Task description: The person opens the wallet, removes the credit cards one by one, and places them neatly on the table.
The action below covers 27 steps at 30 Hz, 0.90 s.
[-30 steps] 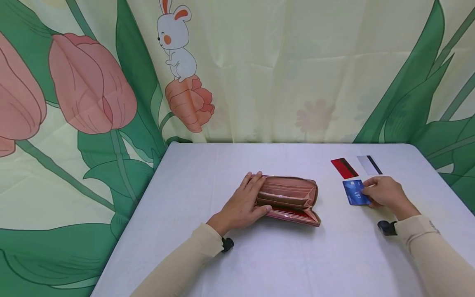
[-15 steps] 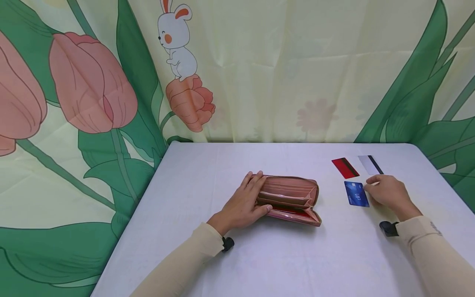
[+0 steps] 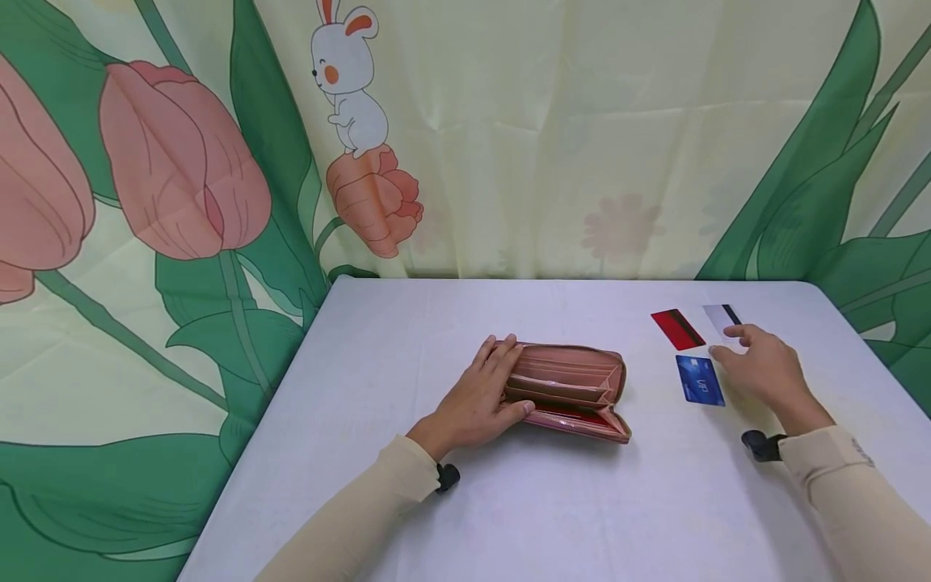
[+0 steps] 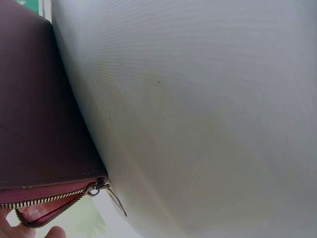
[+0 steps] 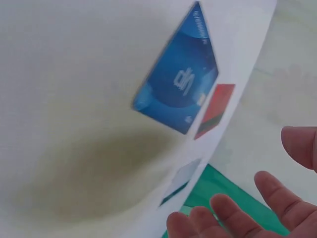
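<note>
A pink zip-around wallet (image 3: 563, 373) lies unzipped on the table, its card slots facing up and something red in its lower compartment. My left hand (image 3: 474, 408) rests over its left end, fingers at the upper edge and thumb on the lower half. In the left wrist view the wallet's outer side (image 4: 44, 109) and metal zipper (image 4: 44, 199) show. A blue VIP card (image 3: 700, 380) lies flat to the right. Just beyond it my right hand (image 3: 769, 370) hovers with thumb and fingers apart, holding nothing. Its fingers (image 5: 231, 210) also show in the right wrist view.
Behind the blue card lie a red card (image 3: 678, 329) and a white card (image 3: 715, 314) with dark stripes; the right hand partly covers the white one in the head view. A white cloth covers the table (image 3: 582, 517). A printed curtain (image 3: 509, 162) hangs behind.
My right hand has let go of the blue card, leaving it on the table, then lifted slightly away toward the white card with its fingers spreading. The left hand and wallet have stayed put.
</note>
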Available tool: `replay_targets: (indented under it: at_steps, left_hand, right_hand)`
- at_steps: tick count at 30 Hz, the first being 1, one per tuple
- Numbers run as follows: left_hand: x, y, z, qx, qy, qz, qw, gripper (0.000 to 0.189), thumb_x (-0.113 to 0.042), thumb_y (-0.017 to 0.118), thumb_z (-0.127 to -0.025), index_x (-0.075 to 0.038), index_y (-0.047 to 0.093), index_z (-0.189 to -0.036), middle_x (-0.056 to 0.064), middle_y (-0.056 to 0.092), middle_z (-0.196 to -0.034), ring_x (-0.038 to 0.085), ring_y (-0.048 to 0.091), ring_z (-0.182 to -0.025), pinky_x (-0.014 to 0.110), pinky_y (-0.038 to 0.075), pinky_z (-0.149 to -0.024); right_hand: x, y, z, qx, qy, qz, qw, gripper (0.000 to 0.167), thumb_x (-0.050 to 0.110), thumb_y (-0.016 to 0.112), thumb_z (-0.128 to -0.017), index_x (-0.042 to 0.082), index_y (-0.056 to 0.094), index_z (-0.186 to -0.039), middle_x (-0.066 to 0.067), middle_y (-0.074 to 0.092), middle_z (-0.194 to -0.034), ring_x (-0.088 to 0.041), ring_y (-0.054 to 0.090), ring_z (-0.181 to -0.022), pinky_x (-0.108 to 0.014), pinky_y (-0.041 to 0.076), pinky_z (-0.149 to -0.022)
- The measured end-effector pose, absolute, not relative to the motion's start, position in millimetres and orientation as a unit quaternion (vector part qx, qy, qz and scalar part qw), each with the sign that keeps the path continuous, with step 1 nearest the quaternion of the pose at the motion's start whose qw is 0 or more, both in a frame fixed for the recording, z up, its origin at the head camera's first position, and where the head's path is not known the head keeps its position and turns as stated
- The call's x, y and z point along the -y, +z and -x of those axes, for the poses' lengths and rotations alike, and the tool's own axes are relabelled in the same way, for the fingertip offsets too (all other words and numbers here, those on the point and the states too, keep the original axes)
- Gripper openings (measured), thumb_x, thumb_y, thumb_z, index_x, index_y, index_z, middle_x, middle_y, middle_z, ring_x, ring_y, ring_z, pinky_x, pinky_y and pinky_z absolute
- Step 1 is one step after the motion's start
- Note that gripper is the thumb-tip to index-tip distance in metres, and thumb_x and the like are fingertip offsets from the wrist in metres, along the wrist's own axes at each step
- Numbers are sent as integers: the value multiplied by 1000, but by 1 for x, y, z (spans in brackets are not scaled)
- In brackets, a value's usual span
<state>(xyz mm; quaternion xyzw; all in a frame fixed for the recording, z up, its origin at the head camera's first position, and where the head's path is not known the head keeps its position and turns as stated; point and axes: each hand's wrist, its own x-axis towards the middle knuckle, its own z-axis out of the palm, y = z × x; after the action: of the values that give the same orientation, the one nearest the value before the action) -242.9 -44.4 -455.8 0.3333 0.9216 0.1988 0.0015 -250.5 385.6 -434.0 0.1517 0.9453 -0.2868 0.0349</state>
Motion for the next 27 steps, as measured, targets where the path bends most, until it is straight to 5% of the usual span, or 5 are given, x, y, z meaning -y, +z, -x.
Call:
replay_targets:
  at_steps: [20, 27]
  left_hand:
    - [45, -455, 243, -923, 200, -329, 2, 89, -58, 52, -102, -13, 13, -168, 4, 10, -176, 27, 1, -162, 43, 13, -130]
    - [45, -456, 243, -922, 202, -330, 3, 89, -57, 52, -102, -13, 13, -168, 4, 10, -176, 27, 0, -162, 43, 13, -130]
  right_hand:
    - [-320, -395, 240, -948, -292, -12, -128, 56, 20, 62, -102, -6, 47, -149, -40, 44, -144, -59, 43, -127, -78, 42, -93]
    - [-291, -385, 234, -936, -299, 58, -176, 50, 13, 69, -97, -5, 56, -142, -35, 53, -136, -53, 52, -118, -70, 52, -82]
